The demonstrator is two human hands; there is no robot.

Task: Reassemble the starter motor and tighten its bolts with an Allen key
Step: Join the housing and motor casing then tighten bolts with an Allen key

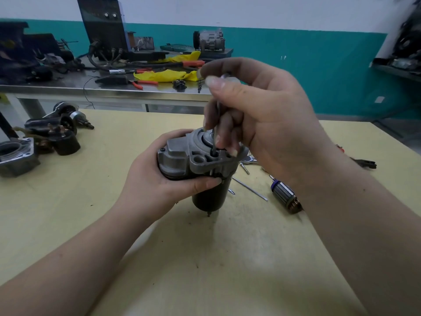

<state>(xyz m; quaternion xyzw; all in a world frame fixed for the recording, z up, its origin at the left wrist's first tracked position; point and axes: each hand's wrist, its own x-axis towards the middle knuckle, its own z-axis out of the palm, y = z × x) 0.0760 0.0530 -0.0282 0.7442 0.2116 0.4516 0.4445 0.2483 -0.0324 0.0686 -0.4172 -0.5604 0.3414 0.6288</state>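
Head view looks down on a pale wooden table, where the starter motor stands upright near the middle, dark body down and grey aluminium housing up; the left hand wraps its fingers round the housing's side. The right hand pinches the Allen key upright, its tip set into the housing's top; an armature lies just right of the motor.

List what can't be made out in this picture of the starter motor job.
- Tip of the Allen key: sunk in the housing and covered by the right hand, head view.
- Far side of the starter motor: wrapped by the left hand.
- Rotor: lower end behind the right forearm.
- Dark objects at the top right corner: blurred and cut off.
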